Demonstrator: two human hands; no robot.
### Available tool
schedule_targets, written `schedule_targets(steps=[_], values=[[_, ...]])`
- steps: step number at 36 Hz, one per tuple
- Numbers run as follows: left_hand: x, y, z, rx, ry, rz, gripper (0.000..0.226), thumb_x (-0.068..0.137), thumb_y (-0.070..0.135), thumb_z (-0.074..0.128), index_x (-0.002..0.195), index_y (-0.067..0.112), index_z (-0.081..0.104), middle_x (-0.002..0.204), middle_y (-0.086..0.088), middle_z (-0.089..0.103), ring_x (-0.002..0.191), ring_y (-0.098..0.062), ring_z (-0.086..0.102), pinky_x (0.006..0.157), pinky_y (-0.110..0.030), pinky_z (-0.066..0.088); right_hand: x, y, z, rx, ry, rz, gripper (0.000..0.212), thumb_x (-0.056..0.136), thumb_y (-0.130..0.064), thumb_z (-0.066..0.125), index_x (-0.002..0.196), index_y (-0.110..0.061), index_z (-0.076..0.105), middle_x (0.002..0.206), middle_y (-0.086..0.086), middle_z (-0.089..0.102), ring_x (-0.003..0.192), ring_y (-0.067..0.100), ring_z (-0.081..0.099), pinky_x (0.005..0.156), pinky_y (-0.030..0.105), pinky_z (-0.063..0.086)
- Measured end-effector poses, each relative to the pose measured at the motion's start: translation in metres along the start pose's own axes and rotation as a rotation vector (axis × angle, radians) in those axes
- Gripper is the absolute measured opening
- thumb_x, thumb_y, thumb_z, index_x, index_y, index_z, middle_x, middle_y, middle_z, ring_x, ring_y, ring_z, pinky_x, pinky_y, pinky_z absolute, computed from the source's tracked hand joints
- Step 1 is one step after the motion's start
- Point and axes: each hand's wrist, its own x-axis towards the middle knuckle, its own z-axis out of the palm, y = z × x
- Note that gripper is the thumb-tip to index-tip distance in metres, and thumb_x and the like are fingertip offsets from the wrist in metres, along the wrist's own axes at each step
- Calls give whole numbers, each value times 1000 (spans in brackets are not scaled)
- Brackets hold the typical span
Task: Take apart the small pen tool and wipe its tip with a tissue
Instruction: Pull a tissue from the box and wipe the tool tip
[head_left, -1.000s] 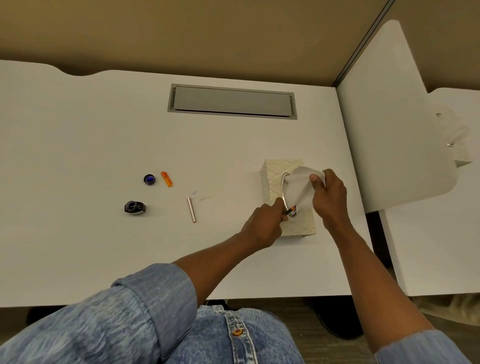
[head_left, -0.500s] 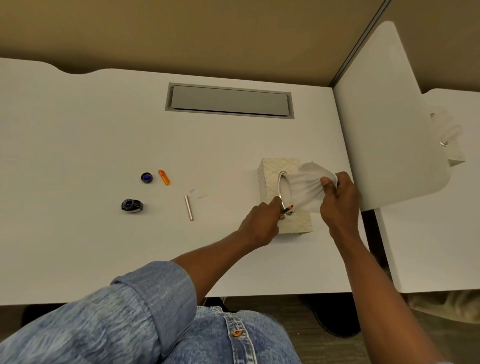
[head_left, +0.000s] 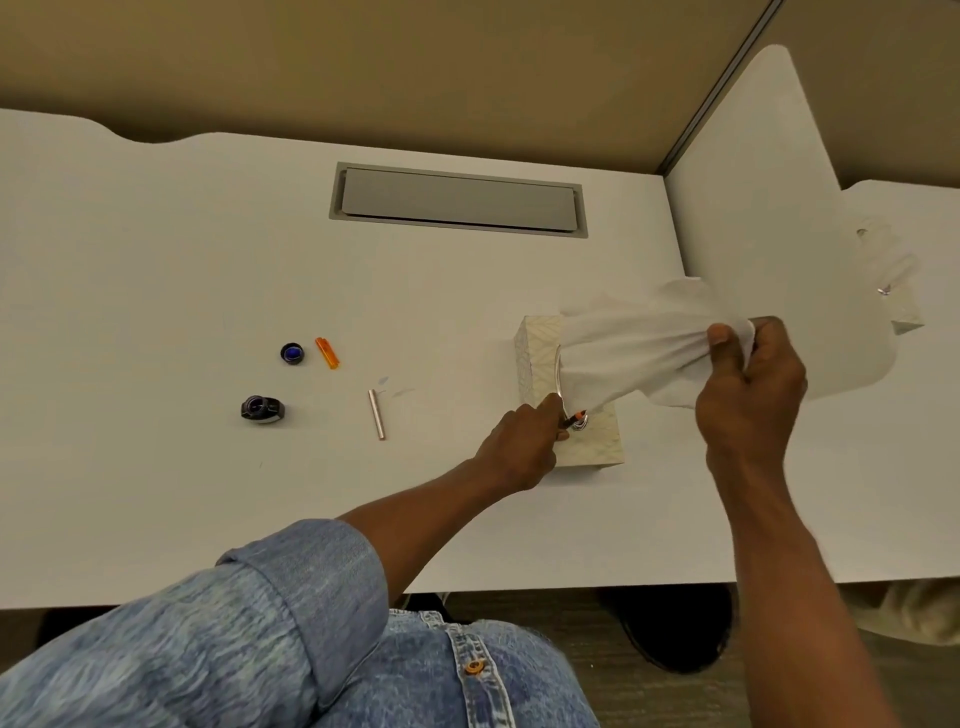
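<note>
At the tissue box (head_left: 597, 441): right hand (head_left: 748, 384) pinches the tissue (head_left: 634, 353), now pulled much further out, nearly free; left hand (head_left: 519, 447) grips the pen tip (head_left: 575, 417) at the box top. Wiping likely next.

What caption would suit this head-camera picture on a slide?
The right hand grips a tissue stretched from the box; the left hand holds a small pen piece.

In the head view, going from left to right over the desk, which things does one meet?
Small dark bottle → blue cap → orange piece → metal tube → left hand holding pen part → tissue → right hand.
</note>
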Motion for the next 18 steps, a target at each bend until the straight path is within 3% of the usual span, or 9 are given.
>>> schedule_targets(steps=[2,4,6,8,10,12,15,18], values=[[0,0,-4,-46,-14,4,35,93,-10,51,124,7,46,129,-14,72,121,-20,72,86,-45,62,4,-6,0,-7,-13,-15,23,107,-34,57,94,-16,51,75,-16,51,67,-12,53,59,5,36],[-1,-2,-8,-91,-17,-7,32,95,-10,52,122,6,47,128,-13,71,119,-19,73,77,-37,59,3,-8,3,-3,-28,-13,22,107,-33,57,95,-16,52,76,-15,51,67,-12,53,59,5,36],[-4,-5,-11,-130,-14,-21,29,96,-9,53,120,5,48,123,-9,73,111,-19,74,62,-23,46,1,-8,6,11,-41,4,21,107,-32,57,96,-15,53,77,-15,53,68,-12,53,60,4,37],[-11,-10,-14,-170,24,-27,18,100,-4,54,114,7,49,104,0,74,92,-21,70,56,-23,40,-3,-8,11,19,-54,18,20,107,-30,57,96,-15,53,78,-15,53,69,-12,53,61,4,38],[-21,-16,-20,-197,86,-34,11,104,3,53,106,12,48,90,4,72,79,-27,63,60,-33,46,-8,-7,17,38,-75,32,18,107,-29,58,95,-17,53,79,-15,54,69,-11,54,62,4,39],[-33,-21,-31,-224,148,-42,13,107,5,50,102,17,45,96,-6,77,79,-31,64,65,-39,50,-13,-8,21,62,-107,44,18,107,-31,58,94,-18,53,80,-14,56,70,-11,55,62,4,41],[-52,-27,-52,-298,234,-68,8,110,11,49,103,10,53,107,-8,79,95,-30,73,81,-46,60,-17,-8,28,108,-190,72,19,106,-37,58,92,-24,55,81,-12,61,72,-4,57,65,12,47],[-66,-34,-75,-360,312,-70,8,108,9,54,108,4,60,119,-8,75,109,-31,71,94,-51,57,-21,-11,33,153,-279,88,20,105,-39,59,90,-26,58,82,-13,65,75,2,57,68,19,52]])
